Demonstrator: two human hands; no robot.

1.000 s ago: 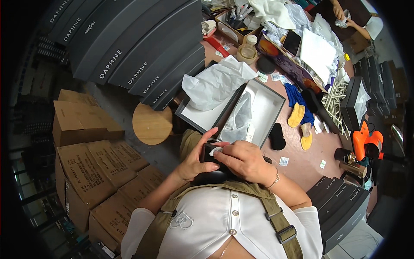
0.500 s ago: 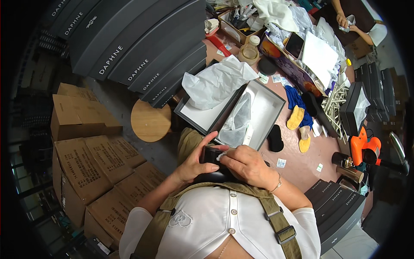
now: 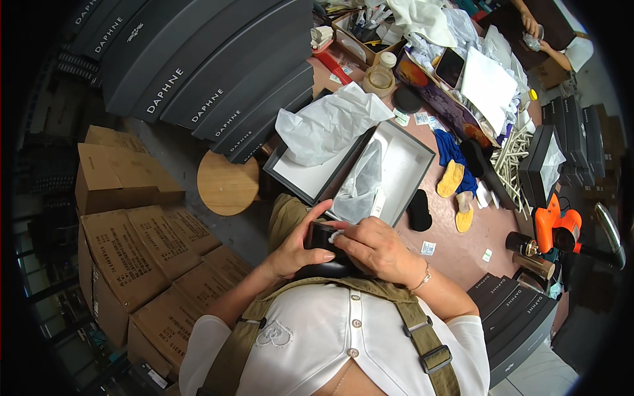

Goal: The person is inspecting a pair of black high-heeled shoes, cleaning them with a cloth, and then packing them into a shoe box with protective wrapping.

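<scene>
Close to my body, my left hand (image 3: 290,257) grips a glossy black shoe (image 3: 321,233), its thumb and fingers around the block-like heel end. My right hand (image 3: 380,253) pinches a small white wad (image 3: 335,236) against the shoe's dark surface. Much of the shoe is hidden behind both hands. Just beyond them lies an open shoe box (image 3: 422,157), dark outside and white inside. Inside it is a item in thin translucent wrapping (image 3: 363,181). Crumpled white tissue paper (image 3: 323,125) covers part of the other box half on the left.
Dark shoe boxes (image 3: 218,72) tower at the left, above brown cartons (image 3: 132,251) and a round wooden stool (image 3: 228,183). On the table lie yellow sponges (image 3: 450,179), a black pad (image 3: 419,211), a bottle (image 3: 380,76) and an orange heat gun (image 3: 558,224). Another person's hands (image 3: 538,36) work at upper right.
The whole view has shifted very slightly. My hands keep nearly the same hold, with the white wad still on the shoe. The other person's hands have moved a little.
</scene>
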